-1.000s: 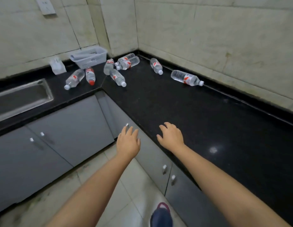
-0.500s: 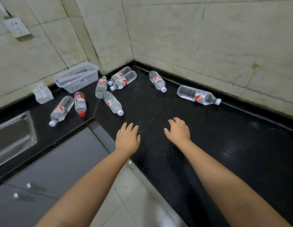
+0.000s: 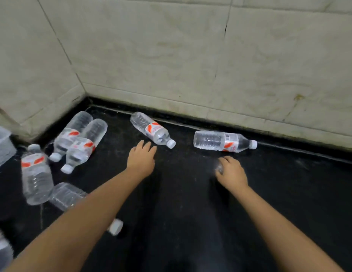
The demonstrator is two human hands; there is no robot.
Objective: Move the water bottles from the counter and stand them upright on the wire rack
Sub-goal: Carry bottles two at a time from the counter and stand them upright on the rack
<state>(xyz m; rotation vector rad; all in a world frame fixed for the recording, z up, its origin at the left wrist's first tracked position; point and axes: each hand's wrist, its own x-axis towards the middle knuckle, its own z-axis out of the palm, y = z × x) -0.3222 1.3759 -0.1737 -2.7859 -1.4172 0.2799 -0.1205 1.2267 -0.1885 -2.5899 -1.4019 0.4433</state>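
We see ribbed clear plastic bottles [image 3: 152, 129] lying scattered on the glossy black counter [image 3: 190, 203] from centre to left of frame, our left hand [image 3: 140, 159] flat-fingered, our right hand [image 3: 231, 170] loosely curled, both empty.

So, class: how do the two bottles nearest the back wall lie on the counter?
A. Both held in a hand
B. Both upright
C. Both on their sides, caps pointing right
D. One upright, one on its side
C: the left bottle and the right bottle lie flat on the counter, white caps at their right ends, neither hand touching them.
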